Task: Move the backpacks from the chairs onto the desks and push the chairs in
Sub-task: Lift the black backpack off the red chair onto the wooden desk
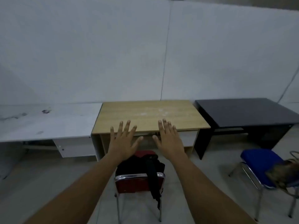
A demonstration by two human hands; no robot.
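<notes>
A black backpack (140, 164) lies on the seat of a red chair (137, 183) with a chrome frame, one strap hanging over the backrest. The chair stands pulled out in front of a light wooden desk (150, 115). My left hand (124, 141) and my right hand (169, 139) are stretched out above the backpack, fingers spread, holding nothing. At the right, a blue chair (262, 164) carries a brownish backpack (284, 173) cut off by the frame edge, in front of a black desk (242, 112).
A white desk (47, 122) with a drawer unit stands left of the wooden desk. All three desks line a pale wall. Grey floor lies around the chairs.
</notes>
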